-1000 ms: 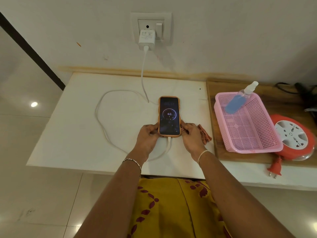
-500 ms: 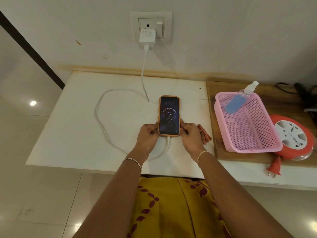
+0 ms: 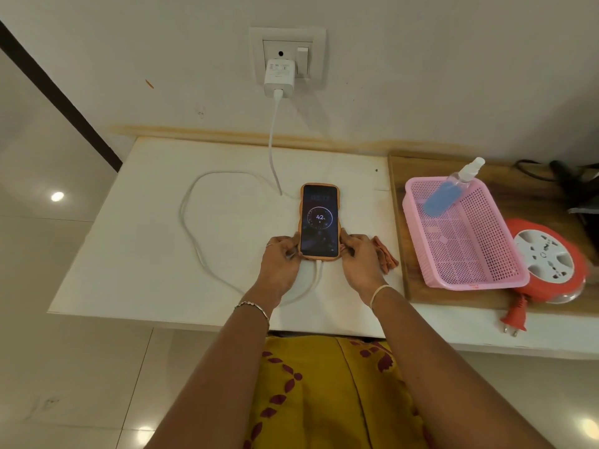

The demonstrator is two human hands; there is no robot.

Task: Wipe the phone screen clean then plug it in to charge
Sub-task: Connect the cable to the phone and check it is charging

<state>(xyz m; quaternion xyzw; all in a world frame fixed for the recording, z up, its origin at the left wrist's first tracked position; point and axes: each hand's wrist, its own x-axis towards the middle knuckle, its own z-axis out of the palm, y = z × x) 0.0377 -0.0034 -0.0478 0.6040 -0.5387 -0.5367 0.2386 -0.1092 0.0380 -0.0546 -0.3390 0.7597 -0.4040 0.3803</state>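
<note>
Nothing has moved: both hands (image 3: pixel 282 264) still flank the charging phone (image 3: pixel 319 222).

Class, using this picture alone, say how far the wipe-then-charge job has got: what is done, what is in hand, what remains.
Done: the white cable runs from the wall charger into the phone, whose lit screen shows a dial reading 42. The cloth lies set aside beside it.

In hand: the left hand and right hand grip the phone's lower edges on the table.

Left: apparently only letting go.
</note>
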